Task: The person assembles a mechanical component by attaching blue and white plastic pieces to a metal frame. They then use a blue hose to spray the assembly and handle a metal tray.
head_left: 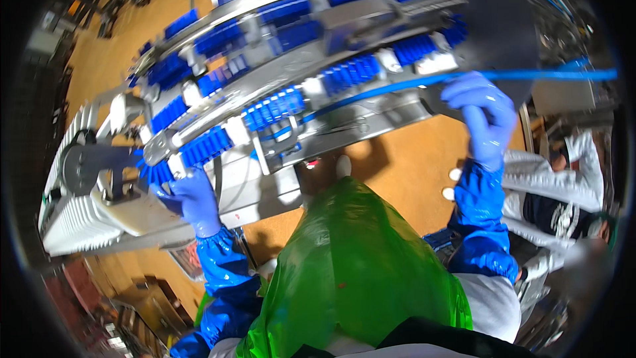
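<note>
My left hand (195, 202), in a blue-violet glove, is at the near left end of a metal machine frame (391, 116), beside a blue finned wheel (156, 167). Its fingers look spread, and I see nothing held in them. My right hand (489, 116), gloved alike, is raised at the machine's right side. Its fingers are curled at a thin blue hose (397, 85), which runs across the near rail and away to the right. Blue ribbed rollers (273, 107) with white spacers line the near rail. Flat blue segments (285, 10) run along the far rail.
White ribbed housing (86, 225) stands at the left, with a round metal motor (89, 169) on it. A large dark disc (493, 20) lies at the right. A co-worker in white (550, 185) stands to my right. My green apron (344, 265) hangs over an orange floor (397, 166).
</note>
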`<state>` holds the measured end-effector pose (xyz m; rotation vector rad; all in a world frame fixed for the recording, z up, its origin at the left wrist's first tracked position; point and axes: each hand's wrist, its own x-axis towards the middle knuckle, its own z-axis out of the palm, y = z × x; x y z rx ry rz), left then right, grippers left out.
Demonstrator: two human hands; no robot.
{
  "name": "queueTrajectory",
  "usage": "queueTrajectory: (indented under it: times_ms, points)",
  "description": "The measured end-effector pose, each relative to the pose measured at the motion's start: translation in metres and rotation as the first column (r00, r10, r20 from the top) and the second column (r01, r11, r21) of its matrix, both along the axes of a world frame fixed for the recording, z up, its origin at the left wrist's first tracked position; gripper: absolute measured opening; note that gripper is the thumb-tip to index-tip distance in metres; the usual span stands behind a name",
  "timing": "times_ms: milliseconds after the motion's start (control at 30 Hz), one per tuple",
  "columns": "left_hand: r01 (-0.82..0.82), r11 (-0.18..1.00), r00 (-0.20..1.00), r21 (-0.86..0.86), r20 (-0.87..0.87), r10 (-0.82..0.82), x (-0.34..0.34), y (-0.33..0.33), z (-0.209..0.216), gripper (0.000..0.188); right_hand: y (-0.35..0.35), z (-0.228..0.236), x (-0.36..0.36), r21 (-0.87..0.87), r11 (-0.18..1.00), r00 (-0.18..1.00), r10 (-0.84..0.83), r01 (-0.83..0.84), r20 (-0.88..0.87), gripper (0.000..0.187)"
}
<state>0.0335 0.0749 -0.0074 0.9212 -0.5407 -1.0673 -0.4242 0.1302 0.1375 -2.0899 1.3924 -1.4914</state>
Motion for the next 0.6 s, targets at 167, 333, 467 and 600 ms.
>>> queueTrajectory:
  times_ms: [167,333,467,600]
  points:
    - [-0.064,0.992,0.928,0.108,-0.358,0.099,0.005,0.000,0.003,0.062,-0.022,0.036,-0.006,-0.011,0.992,0.991,-0.129,0.129,-0.029,0.020]
    - [0.289,0.954,0.940,-0.081,-0.165,-0.299,-0.010,-0.014,0.001,0.048,-0.091,0.086,-0.032,0.017,0.962,0.738,-0.198,0.273,-0.645,0.028]
    - [0.264,0.959,0.771,-0.108,-0.574,-0.277,-0.027,-0.011,0.047,0.041,-0.136,0.062,-0.040,0.158,0.918,0.483,-0.040,0.364,-0.875,0.029]
    - [0.068,0.997,0.827,-0.043,0.561,-0.032,-0.009,-0.021,-0.015,0.056,-0.138,0.054,-0.063,0.133,0.955,0.383,0.023,0.265,-0.924,0.025]
